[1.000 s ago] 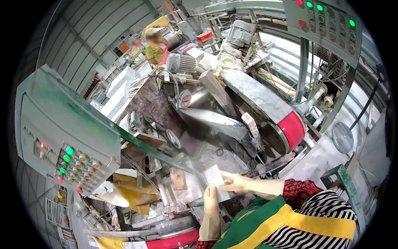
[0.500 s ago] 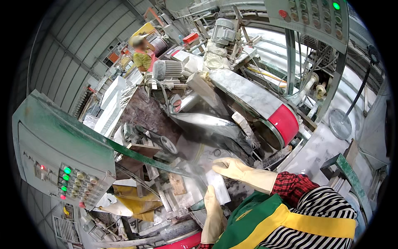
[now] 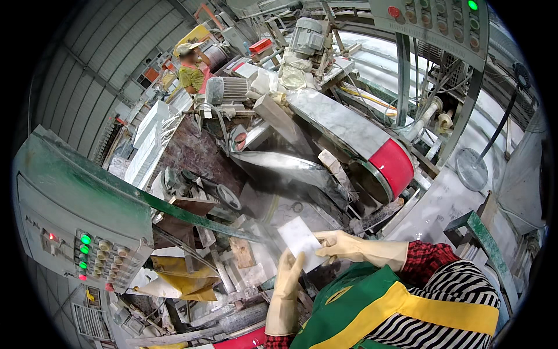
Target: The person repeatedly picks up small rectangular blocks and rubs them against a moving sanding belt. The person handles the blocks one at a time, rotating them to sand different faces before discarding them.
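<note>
A flat white rectangular tile (image 3: 297,235) is held up in front of my apron, tilted. My right hand (image 3: 343,245), in a cream rubber glove, pinches its right edge between thumb and fingers. At the lower left edge, my left hand (image 3: 286,272) in a matching glove grips the tile, thumb and fingers around its edge. Just beyond the hands lies the dusty grey work surface of a machine (image 3: 276,206). Stone or plastic, the tile's material cannot be made out.
A belt machine with a red-ended white belt (image 3: 393,168) stands ahead. A green control cabinet with lit buttons (image 3: 81,232) is at left, its green bar (image 3: 203,220) reaching toward my hands. Another control panel (image 3: 433,26) hangs upper right. A person (image 3: 193,70) stands far off.
My right hand has closed from an open pose onto the tile's right edge. The tile has risen and turned between both hands. The whole view has shifted slightly.
</note>
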`<control>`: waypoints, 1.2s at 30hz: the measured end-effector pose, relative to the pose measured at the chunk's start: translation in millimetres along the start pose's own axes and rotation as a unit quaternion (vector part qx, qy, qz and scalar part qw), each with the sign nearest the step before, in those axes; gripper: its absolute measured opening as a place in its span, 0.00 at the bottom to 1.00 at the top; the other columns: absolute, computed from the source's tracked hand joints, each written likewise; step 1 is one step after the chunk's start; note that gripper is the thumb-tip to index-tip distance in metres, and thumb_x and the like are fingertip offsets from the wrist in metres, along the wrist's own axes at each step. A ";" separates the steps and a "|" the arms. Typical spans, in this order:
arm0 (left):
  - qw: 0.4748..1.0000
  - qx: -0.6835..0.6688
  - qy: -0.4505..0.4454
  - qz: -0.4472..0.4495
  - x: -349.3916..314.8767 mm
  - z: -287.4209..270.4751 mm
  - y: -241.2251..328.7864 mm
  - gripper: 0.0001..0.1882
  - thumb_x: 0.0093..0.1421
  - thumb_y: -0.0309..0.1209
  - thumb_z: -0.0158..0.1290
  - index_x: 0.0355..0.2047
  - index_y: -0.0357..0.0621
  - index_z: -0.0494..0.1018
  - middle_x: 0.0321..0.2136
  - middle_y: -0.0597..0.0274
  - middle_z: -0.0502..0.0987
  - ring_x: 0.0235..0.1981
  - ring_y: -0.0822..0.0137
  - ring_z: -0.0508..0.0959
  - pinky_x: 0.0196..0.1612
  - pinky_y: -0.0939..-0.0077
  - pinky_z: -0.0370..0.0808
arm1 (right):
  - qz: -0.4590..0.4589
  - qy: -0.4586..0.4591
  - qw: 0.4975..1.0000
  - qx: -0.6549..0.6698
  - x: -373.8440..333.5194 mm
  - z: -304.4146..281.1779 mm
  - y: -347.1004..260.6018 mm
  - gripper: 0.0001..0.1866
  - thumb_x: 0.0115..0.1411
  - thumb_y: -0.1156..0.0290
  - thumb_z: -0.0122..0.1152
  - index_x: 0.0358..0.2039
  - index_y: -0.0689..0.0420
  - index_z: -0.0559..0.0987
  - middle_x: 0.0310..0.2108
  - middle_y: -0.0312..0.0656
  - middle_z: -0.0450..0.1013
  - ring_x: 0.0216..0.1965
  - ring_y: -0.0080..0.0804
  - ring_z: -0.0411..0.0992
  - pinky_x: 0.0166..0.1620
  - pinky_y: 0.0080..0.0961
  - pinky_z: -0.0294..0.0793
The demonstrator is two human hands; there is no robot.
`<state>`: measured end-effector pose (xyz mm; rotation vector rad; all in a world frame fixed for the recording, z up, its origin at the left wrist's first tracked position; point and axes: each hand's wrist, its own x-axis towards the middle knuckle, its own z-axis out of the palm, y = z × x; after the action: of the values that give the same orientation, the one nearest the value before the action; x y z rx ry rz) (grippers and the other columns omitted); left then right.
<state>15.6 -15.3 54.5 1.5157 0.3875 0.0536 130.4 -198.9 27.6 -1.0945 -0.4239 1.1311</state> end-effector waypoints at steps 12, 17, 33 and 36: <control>0.987 -0.107 0.122 -0.003 47.1 22.3 -13.4 0.25 0.68 0.44 0.52 0.55 0.33 0.71 0.45 0.52 0.79 0.42 0.65 0.80 0.44 0.73 0.77 | -0.019 0.051 0.993 0.102 -28.5 -3.3 0.2 0.26 0.64 0.70 0.63 0.63 0.58 0.72 0.43 0.37 0.79 0.31 0.22 0.76 0.32 0.16 0.74; 0.990 0.007 -0.099 -0.104 10.0 42.7 -33.2 0.28 0.68 0.36 0.55 0.64 0.41 0.64 0.55 0.54 0.74 0.48 0.64 0.78 0.51 0.73 0.76 | -0.110 0.234 0.963 0.080 -20.2 -49.6 24.9 0.26 0.64 0.71 0.63 0.63 0.57 0.72 0.38 0.37 0.80 0.27 0.18 0.74 0.29 0.16 0.75; 0.964 -0.121 0.116 -0.208 -25.1 -26.4 -83.8 0.27 0.66 0.32 0.59 0.61 0.37 0.64 0.46 0.54 0.78 0.35 0.72 0.78 0.38 0.83 0.74 | -0.205 0.643 0.735 -0.072 31.3 -280.6 23.8 0.34 0.54 0.68 0.60 0.62 0.53 0.66 0.31 0.49 0.80 0.34 0.44 0.81 0.40 0.39 0.79; 0.963 -0.131 0.091 -0.215 -18.6 -29.6 -91.8 0.27 0.66 0.33 0.59 0.62 0.37 0.64 0.47 0.52 0.78 0.36 0.73 0.78 0.39 0.83 0.74 | -0.150 0.668 0.709 -0.167 38.8 -286.8 24.6 0.38 0.57 0.71 0.60 0.67 0.53 0.60 0.28 0.46 0.79 0.25 0.34 0.79 0.30 0.31 0.78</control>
<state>-28.9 2.0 -31.4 1.1422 0.8193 -0.0968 350.1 -301.9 -132.0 -1.7814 0.3843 -0.2373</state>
